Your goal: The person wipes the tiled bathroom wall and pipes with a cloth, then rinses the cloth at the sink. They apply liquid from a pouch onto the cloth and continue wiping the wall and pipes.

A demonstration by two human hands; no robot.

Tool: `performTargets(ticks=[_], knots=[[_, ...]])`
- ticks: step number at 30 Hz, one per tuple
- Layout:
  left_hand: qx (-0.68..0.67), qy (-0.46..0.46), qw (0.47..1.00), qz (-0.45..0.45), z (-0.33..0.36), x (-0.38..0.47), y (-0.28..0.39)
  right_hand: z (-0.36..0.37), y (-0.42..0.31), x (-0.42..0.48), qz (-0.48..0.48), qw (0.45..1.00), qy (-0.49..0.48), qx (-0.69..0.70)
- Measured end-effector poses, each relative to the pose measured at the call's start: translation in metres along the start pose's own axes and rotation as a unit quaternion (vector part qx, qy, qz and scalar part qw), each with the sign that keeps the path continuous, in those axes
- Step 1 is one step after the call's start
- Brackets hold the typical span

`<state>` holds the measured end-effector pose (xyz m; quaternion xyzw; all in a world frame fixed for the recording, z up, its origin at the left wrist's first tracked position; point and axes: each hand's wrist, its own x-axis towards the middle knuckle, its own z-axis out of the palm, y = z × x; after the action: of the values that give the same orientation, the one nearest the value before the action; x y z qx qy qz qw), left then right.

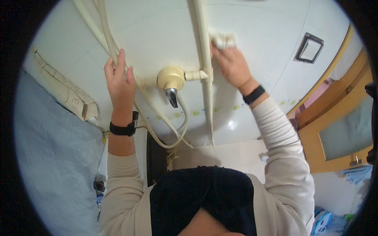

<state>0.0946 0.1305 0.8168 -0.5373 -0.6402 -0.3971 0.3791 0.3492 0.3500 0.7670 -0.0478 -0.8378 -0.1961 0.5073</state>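
Note:
My left hand is on the cream shower hose, beside a cream pipe running up the wall. Its fingers overlap the hose, and how tightly they close is partly hidden. A blurred whitish-brown cloth or pad is in my right hand, close against the wall just right of the vertical cream pipe. Between my hands, a round cream shower mixer valve with a chrome lever joins that pipe through a short side fitting.
A framed wall switch is at the upper right, near a wooden door with a frosted pane. Blue-grey fabric hangs at left below a rolled, patterned cream sheet. The hose loops low over the tiled floor.

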Motion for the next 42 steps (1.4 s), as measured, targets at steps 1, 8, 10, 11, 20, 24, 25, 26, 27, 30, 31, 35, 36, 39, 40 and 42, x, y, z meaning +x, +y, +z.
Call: performTargets(ticks=[1, 8, 10, 11, 20, 24, 25, 26, 27, 30, 31, 35, 36, 39, 40, 42], knots=[[0.008, 0.000, 1.000, 0.001, 0.000, 0.000, 0.000, 0.000, -0.007, -0.019, 0.009, 0.998, -0.065, 0.004], [-0.060, -0.035, 0.997, -0.024, -0.015, -0.005, 0.026, -0.011, -0.008, -0.094, -0.071, 0.987, -0.130, 0.064], [0.029, -0.008, 0.999, -0.012, -0.023, -0.018, 0.046, -0.019, -0.007, -0.094, 0.026, 0.977, -0.177, 0.120], [0.069, 0.001, 0.998, -0.007, -0.027, -0.027, 0.058, -0.026, -0.010, -0.093, 0.086, 0.965, -0.201, 0.147], [-0.155, -0.185, 0.969, 0.052, -0.016, -0.092, 0.173, -0.116, -0.074, -0.121, 0.497, 0.213, 0.086, 0.837], [-0.347, -0.275, 0.897, 0.018, 0.013, -0.098, 0.207, -0.135, -0.086, -0.137, 0.477, 0.195, 0.066, 0.855], [-0.398, -0.291, 0.870, 0.000, 0.019, -0.101, 0.212, -0.138, -0.088, -0.141, 0.484, 0.208, 0.058, 0.848], [-0.440, -0.307, 0.843, -0.038, 0.026, -0.103, 0.216, -0.141, -0.091, -0.145, 0.492, 0.220, 0.049, 0.841], [-0.479, -0.320, 0.814, -0.078, 0.034, -0.106, 0.219, -0.142, -0.094, -0.148, 0.514, 0.229, 0.032, 0.826], [-0.515, -0.404, 0.731, -0.193, 0.045, -0.123, 0.212, -0.138, -0.104, -0.152, 0.574, 0.305, -0.042, 0.759], [-0.536, -0.414, 0.700, -0.225, 0.048, -0.128, 0.205, -0.133, -0.109, -0.152, 0.611, 0.349, -0.069, 0.707], [-0.428, -0.385, 0.791, -0.204, 0.029, -0.170, 0.163, -0.101, -0.140, -0.147, 0.575, 0.391, -0.165, 0.700], [-0.406, -0.381, 0.807, -0.197, 0.020, -0.181, 0.146, -0.090, -0.150, -0.144, 0.558, 0.399, -0.222, 0.693], [-0.374, -0.355, 0.828, -0.222, -0.032, -0.217, 0.099, -0.053, -0.202, -0.135, 0.436, 0.521, -0.308, 0.666], [-0.346, -0.360, 0.832, -0.241, -0.053, -0.228, 0.084, -0.039, -0.222, -0.129, 0.421, 0.518, -0.327, 0.669], [-0.314, -0.316, 0.858, -0.255, -0.098, -0.248, 0.054, -0.010, -0.263, -0.115, 0.389, 0.520, -0.333, 0.683]])
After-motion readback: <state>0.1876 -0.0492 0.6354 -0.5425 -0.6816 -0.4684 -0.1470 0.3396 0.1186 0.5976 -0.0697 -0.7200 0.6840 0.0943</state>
